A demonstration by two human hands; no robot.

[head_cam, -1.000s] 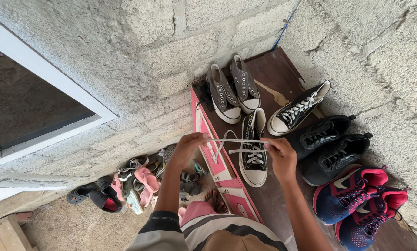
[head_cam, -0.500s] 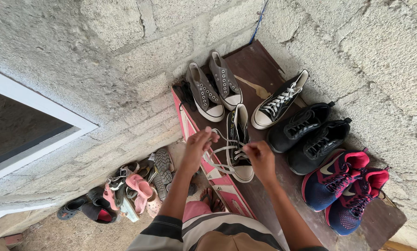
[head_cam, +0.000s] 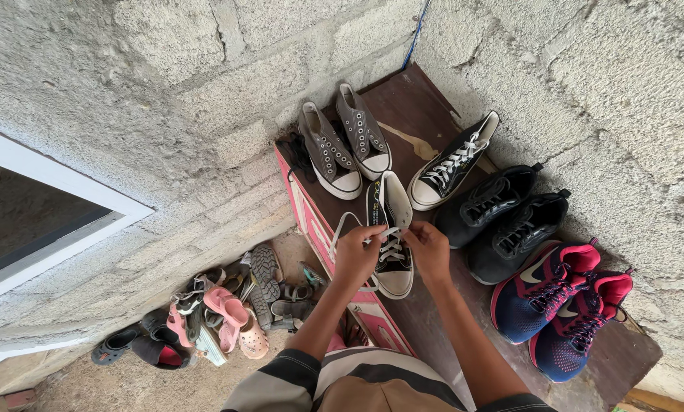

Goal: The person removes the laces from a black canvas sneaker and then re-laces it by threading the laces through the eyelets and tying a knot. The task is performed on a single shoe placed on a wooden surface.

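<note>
A black canvas sneaker (head_cam: 390, 206) with a white toe cap stands on a dark brown shelf (head_cam: 418, 111) with a pink front. My left hand (head_cam: 356, 255) and my right hand (head_cam: 427, 249) meet over its laces. Both pinch the white shoelace (head_cam: 388, 232), which crosses between my fingers above the eyelets. A loop of lace hangs off the shoe's left side.
On the shelf stand a grey sneaker pair (head_cam: 343, 141), another black-and-white sneaker (head_cam: 452, 164), a black trainer pair (head_cam: 506, 217) and a navy-and-pink trainer pair (head_cam: 563, 305). Block walls close the back and right. Sandals and small shoes (head_cam: 227, 309) lie heaped on the ground at left.
My hands held the lace ends stretched wide apart; they have come together over the sneaker. The view has shifted slightly, so the shelf sits more to the left.
</note>
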